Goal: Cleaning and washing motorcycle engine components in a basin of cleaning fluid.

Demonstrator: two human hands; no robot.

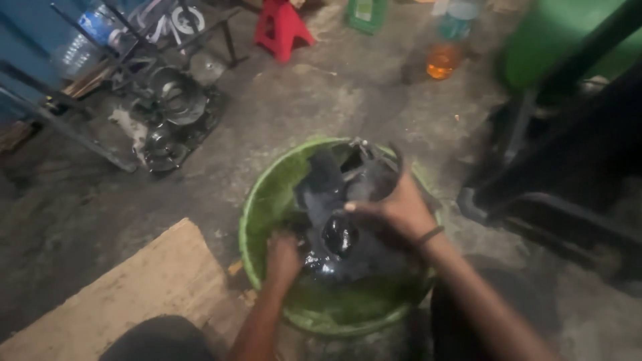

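Washing step: dark oily engine part (344, 220) sits in green basin (267, 200) on floor. R hand (401, 210) fingers clamped on part top; L hand (282, 257) low beside it, grip unclear. Next: firm hold, slippery.

The dark engine part (344, 220) inside the green basin (267, 200) looks like metal, wet and glossy with oil. The basin is plastic, smeared and dull. Left of the basin lies a wooden board (147, 281), pale and matt. Around the basin, the concrete floor (321, 93) is rough and stained.
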